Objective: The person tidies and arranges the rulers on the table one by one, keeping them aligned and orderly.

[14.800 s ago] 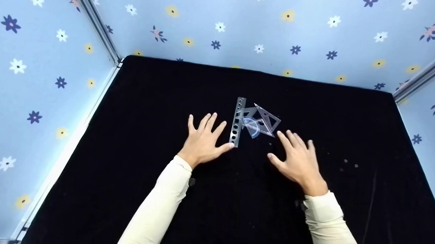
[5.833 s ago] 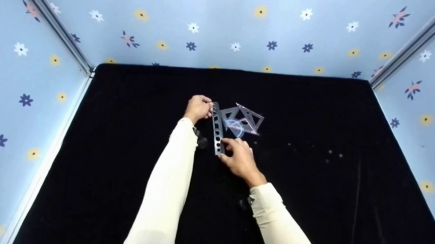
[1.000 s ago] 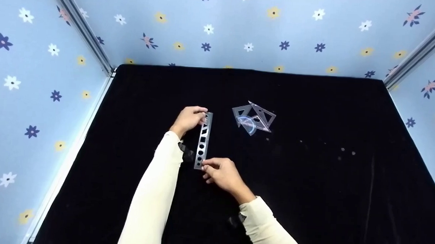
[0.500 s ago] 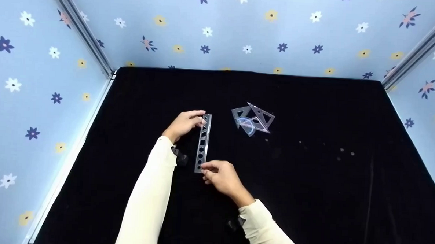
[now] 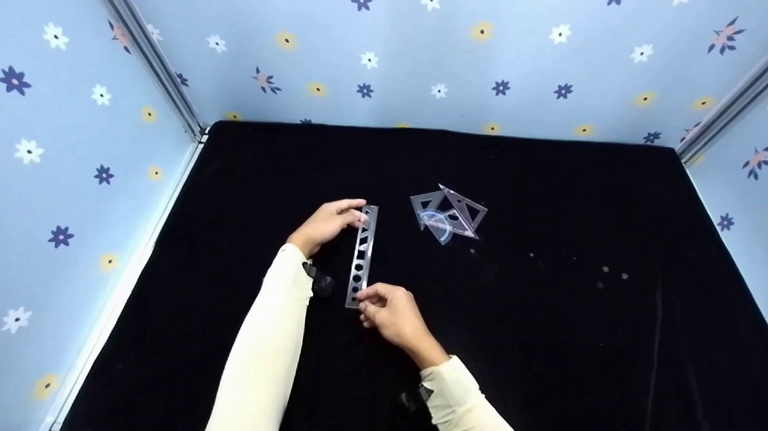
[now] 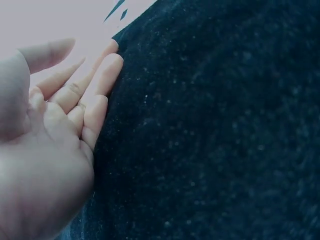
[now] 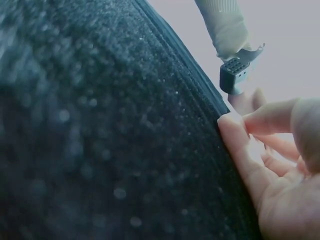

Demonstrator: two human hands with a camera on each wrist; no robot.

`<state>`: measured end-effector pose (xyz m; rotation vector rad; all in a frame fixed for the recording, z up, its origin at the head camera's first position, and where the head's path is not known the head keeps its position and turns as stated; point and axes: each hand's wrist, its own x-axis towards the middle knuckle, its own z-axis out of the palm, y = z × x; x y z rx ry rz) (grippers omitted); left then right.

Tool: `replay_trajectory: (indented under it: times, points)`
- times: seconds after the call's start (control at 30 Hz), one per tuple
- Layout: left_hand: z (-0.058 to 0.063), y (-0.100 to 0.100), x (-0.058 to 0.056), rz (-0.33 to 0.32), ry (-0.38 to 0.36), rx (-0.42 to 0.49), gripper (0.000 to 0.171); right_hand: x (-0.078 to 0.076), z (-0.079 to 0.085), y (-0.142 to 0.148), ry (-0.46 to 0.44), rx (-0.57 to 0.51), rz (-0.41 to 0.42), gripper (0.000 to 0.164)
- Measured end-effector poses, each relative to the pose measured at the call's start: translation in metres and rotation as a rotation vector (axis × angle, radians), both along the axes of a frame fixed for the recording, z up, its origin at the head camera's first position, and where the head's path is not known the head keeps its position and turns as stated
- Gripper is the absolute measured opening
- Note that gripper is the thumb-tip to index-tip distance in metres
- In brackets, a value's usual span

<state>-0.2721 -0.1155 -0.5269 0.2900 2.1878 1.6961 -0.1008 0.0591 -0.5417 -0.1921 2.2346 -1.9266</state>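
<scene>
A clear stencil ruler (image 5: 363, 257) with a row of cut-out shapes stands lengthwise, left of centre in the head view. My right hand (image 5: 389, 311) pinches its near end between thumb and index finger; the right wrist view shows that thumb and finger meeting at the tips. At the far end is my left hand (image 5: 327, 224), its fingertips right at the ruler's left edge. In the left wrist view the left thumb (image 6: 55, 52) stands apart from the loosely extended fingers (image 6: 107, 72), with part of the ruler above them.
Right of the ruler lies an overlapping group: a protractor (image 5: 436, 227), a clear set square (image 5: 424, 200) and a pinkish set square (image 5: 466, 209). They rest on a black cloth (image 5: 546, 352). Flower-patterned panels (image 5: 416, 68) enclose the back and sides.
The ruler has left the set squares' side, shifting left and nearer me, gripped at both ends on the way. Over the last second the left hand's fingers have loosened; the ruler barely moved.
</scene>
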Motion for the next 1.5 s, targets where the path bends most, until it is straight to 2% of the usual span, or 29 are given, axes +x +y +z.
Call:
replay_trajectory:
  times: [0.17, 0.53, 0.8, 1.07, 1.3, 1.5]
  points:
    - [0.0017, -0.0011, 0.0010, 0.009, -0.010, 0.023, 0.044, 0.0011, 0.0005, -0.0002, 0.004, 0.001, -0.012, 0.014]
    - [0.0029, -0.0006, 0.0002, 0.043, -0.023, -0.023, 0.046, -0.0002, 0.0049, -0.0030, 0.041, 0.108, -0.007, 0.015]
    - [0.0028, -0.0007, 0.0015, 0.060, -0.011, -0.025, 0.043, 0.0003, 0.0063, -0.0055, 0.038, 0.135, 0.002, 0.014]
    - [0.0027, 0.0039, 0.0018, 0.058, 0.032, -0.057, 0.041, 0.0016, 0.0053, -0.0043, 0.070, 0.178, -0.011, 0.014]
    - [0.0000, 0.0039, 0.0047, 0.100, 0.023, -0.058, 0.039, 0.0028, 0.0038, -0.0040, 0.083, 0.192, 0.007, 0.014]
    - [0.0030, 0.0045, 0.0059, 0.104, 0.030, -0.092, 0.039, 0.0023, 0.0030, -0.0050, 0.111, 0.214, 0.013, 0.014]
